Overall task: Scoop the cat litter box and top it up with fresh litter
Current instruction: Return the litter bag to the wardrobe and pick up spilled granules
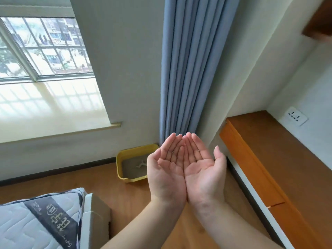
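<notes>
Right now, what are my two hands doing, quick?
Left hand: open, palm up, holding nothing.
Right hand: open, palm up, edge against the left, holding nothing.

Both forearms reach forward, bare, with the wrists close together. The left hand and the right hand lie palm up, touching along their little-finger edges, cupped like a bowl. Fingers are straight and relaxed, thumbs spread outward, nothing held.

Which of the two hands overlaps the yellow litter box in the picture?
The left hand: its outer edge covers the yellow litter box's right side. The right hand lies clear, nearer the wooden desk.
</notes>
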The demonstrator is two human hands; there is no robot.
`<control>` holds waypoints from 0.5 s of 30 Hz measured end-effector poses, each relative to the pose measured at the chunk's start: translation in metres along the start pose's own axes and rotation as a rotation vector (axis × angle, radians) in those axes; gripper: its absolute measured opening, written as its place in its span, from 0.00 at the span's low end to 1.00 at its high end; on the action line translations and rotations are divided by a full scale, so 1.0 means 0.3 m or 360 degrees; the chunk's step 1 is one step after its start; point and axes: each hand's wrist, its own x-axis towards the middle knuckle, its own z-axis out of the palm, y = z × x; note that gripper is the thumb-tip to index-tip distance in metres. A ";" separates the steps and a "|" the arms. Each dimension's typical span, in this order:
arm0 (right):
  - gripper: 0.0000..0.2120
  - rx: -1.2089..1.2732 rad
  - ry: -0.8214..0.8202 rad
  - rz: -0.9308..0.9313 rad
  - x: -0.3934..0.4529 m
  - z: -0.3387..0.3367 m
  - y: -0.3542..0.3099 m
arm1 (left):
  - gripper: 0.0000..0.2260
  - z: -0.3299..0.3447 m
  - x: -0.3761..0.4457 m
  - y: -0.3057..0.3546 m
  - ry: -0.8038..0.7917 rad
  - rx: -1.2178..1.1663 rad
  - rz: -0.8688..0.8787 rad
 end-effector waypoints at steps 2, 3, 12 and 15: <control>0.29 0.0045 -0.0013 -0.0105 -0.078 -0.061 -0.076 | 0.21 0.026 -0.083 -0.068 -0.0103 0.0078 -0.0082; 0.29 0.0050 -0.0029 -0.0152 -0.121 -0.091 -0.116 | 0.21 0.039 -0.129 -0.105 -0.0155 0.0094 -0.0118; 0.30 0.0063 0.0071 -0.0579 -0.497 -0.392 -0.405 | 0.21 0.089 -0.522 -0.433 -0.0408 0.0315 -0.0525; 0.29 0.0098 0.0154 -0.0713 -0.587 -0.441 -0.463 | 0.21 0.096 -0.601 -0.505 -0.0458 0.0334 -0.0657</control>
